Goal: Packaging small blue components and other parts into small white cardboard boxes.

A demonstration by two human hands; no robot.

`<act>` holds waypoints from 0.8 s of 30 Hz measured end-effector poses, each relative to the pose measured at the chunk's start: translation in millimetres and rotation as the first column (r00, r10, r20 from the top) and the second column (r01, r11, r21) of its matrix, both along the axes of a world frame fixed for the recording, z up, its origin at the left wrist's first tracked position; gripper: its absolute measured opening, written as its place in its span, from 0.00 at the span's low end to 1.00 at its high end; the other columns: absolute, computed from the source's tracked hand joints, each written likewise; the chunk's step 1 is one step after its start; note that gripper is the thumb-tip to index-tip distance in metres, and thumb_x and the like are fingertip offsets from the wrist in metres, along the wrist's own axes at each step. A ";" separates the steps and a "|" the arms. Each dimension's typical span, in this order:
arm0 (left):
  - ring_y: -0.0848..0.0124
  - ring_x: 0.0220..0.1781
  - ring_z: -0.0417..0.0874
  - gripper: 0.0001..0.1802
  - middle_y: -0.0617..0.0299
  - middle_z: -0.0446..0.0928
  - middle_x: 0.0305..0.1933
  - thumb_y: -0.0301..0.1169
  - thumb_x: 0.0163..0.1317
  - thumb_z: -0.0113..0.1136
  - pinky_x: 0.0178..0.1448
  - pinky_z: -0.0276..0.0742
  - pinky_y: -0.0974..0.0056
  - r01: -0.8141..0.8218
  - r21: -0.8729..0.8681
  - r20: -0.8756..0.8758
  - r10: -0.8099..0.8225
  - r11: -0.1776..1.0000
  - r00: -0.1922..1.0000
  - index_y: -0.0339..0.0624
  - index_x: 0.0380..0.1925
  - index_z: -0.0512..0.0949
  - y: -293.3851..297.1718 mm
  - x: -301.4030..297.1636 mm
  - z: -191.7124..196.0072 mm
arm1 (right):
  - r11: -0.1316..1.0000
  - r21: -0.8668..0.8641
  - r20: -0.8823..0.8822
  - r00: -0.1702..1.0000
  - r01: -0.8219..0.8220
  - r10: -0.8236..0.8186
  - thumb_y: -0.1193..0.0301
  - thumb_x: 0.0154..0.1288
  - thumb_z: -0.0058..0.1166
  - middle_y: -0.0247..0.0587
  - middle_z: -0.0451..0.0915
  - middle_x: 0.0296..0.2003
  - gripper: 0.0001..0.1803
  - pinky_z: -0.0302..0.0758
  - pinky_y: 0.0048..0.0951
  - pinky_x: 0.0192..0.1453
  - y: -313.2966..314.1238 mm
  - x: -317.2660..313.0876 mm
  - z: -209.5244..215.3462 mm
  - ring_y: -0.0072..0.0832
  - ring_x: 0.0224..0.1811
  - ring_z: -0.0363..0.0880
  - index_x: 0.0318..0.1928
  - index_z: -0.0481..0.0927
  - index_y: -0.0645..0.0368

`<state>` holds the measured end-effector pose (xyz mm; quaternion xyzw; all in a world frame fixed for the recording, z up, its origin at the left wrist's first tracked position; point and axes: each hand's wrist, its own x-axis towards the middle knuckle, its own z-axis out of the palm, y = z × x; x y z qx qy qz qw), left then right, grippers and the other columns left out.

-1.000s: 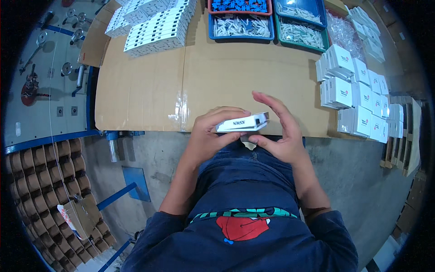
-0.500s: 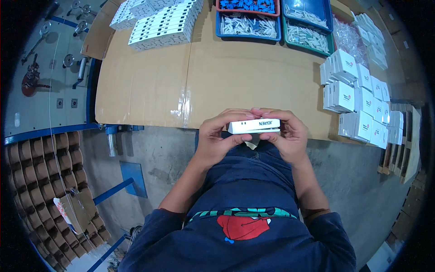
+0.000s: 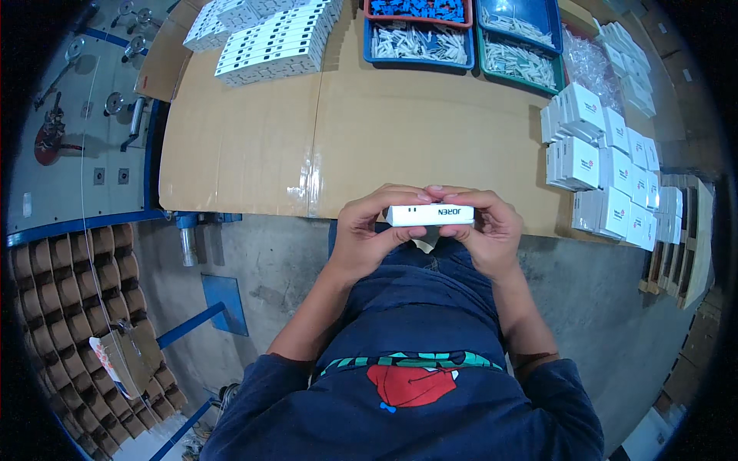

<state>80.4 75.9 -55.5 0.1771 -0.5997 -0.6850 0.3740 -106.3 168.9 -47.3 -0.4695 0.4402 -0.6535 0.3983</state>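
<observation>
Between both hands is a small white plastic case (image 3: 430,216), held level over my lap just off the table's near edge. Its narrow side faces up, with dark print and small dark slots near one end. My left hand (image 3: 378,230) is closed on the left end, fingers along the far edge and thumb on the near edge. The right end sits in my right hand (image 3: 489,230), gripped the same way. The case's two halves appear pressed together with no gap showing. My fingers hide its ends.
Cardboard covers the table (image 3: 238,146). At its far left are stacked white cases (image 3: 273,50). Blue and green trays (image 3: 419,64) of small white parts stand at the back, beside a red tray of blue parts (image 3: 419,9). White boxes (image 3: 615,177) line the right side.
The dark gap along the case's near right side has closed, so its halves now meet. Both hands stay in nearly the same place.
</observation>
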 end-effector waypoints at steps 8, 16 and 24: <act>0.62 0.60 0.83 0.18 0.55 0.85 0.54 0.22 0.60 0.73 0.67 0.75 0.59 -0.013 -0.061 0.099 0.019 0.998 0.995 0.38 0.51 0.84 -2.0 -3.2 10.6 | 0.999 0.029 -0.109 0.994 0.028 -0.025 0.79 0.58 0.73 0.53 0.87 0.52 0.21 0.81 0.38 0.64 1.3 -4.5 -1.8 0.38 0.57 0.87 0.53 0.83 0.64; 0.69 0.61 0.80 0.22 0.62 0.81 0.54 0.26 0.64 0.73 0.68 0.74 0.59 -0.029 0.405 0.021 0.023 0.914 1.000 0.42 0.56 0.78 4.6 -1.3 -8.9 | 0.997 0.050 -0.007 0.998 0.064 -0.064 0.73 0.55 0.78 0.50 0.84 0.58 0.31 0.78 0.35 0.68 -6.3 3.9 14.1 0.33 0.62 0.83 0.59 0.81 0.64; 0.67 0.63 0.78 0.30 0.60 0.79 0.57 0.26 0.62 0.75 0.68 0.74 0.60 0.161 0.553 -0.219 -0.043 0.817 0.975 0.43 0.61 0.70 -5.9 4.7 -5.3 | 0.998 0.066 -0.019 1.000 -0.022 0.023 0.77 0.60 0.72 0.50 0.84 0.60 0.27 0.77 0.36 0.69 2.0 -3.6 7.6 0.35 0.64 0.82 0.61 0.81 0.65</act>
